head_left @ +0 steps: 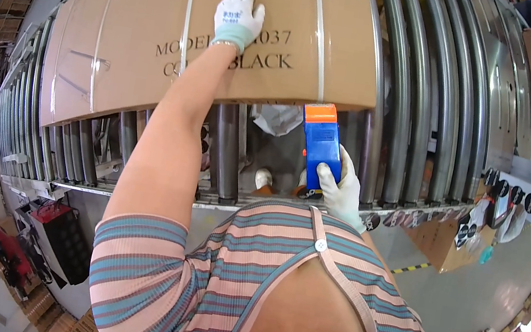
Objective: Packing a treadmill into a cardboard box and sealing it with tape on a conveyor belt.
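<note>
1. Left hand [238,16], gloved, lies flat and open on the large strapped cardboard carton [215,42], which rests on the roller conveyor [425,107]; nothing is grasped.
2. Right hand [339,189] is clenched round a blue handheld scanner [322,141], its orange head just under the carton's near edge.
3. Judged step: steadying the carton for a scan.
4. The next move would call for the scanner head squared to a label; none is visible.

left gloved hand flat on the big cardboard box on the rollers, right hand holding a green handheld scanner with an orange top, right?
Not quite: the handheld scanner is blue, not green, with an orange top, as the head view shows. The rest holds: the left hand lies flat on the cardboard box on the rollers, and the right hand holds the scanner.
</note>
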Action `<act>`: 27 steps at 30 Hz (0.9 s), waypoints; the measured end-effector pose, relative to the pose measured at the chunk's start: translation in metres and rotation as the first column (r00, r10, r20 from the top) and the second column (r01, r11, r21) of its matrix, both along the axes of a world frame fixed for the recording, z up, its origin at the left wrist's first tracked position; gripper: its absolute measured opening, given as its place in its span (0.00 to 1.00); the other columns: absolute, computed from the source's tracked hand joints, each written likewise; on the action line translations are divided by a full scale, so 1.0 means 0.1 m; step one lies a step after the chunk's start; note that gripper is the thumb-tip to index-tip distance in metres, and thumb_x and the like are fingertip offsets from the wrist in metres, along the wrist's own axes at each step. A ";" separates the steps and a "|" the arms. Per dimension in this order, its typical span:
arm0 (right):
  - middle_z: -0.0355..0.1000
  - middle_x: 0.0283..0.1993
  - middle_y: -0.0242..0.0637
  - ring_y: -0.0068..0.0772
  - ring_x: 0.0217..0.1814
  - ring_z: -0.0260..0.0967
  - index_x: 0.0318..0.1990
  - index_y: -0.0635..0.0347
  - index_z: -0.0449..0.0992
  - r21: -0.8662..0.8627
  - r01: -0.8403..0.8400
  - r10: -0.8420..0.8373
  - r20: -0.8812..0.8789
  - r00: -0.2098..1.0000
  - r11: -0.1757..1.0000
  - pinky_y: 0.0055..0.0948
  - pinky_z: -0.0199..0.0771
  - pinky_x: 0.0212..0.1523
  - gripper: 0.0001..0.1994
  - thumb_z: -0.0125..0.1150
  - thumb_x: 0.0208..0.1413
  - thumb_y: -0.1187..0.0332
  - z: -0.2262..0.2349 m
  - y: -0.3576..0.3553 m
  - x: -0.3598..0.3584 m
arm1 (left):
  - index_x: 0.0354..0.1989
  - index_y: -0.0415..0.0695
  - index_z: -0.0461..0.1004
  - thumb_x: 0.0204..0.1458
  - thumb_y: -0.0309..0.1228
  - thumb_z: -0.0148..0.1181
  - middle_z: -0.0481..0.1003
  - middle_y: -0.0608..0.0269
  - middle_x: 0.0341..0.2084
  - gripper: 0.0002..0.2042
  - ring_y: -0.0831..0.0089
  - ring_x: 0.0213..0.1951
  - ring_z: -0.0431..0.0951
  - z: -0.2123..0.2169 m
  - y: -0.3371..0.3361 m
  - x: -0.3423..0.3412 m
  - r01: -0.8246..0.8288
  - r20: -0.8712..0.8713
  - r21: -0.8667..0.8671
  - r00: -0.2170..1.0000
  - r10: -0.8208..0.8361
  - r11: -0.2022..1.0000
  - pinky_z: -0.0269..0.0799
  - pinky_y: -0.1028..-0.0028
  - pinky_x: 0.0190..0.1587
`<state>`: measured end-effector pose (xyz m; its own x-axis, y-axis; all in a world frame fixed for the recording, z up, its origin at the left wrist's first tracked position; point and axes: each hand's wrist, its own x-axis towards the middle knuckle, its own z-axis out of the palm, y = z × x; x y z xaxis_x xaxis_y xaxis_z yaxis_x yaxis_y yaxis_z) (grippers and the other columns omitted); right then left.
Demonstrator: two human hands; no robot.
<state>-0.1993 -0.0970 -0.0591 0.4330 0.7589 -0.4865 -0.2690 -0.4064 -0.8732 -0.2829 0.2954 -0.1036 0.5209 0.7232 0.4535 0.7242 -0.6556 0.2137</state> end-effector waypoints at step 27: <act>0.73 0.54 0.37 0.38 0.58 0.68 0.53 0.52 0.73 0.051 -0.201 0.175 0.315 0.933 0.978 0.41 0.69 0.56 0.22 0.60 0.53 0.55 -2.65 1.69 0.99 | 0.53 0.36 0.69 0.48 0.29 0.60 0.70 0.43 0.52 0.22 0.45 0.54 0.69 0.12 -0.60 -0.09 0.106 -0.094 0.005 0.990 -0.105 0.994 0.63 0.56 0.58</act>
<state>-0.1000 0.0717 -0.3242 0.3974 0.8719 -0.2860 0.0921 -0.3480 -0.9330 -0.2915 0.2356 -0.0916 0.6347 0.6574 0.4061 0.6672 -0.7314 0.1413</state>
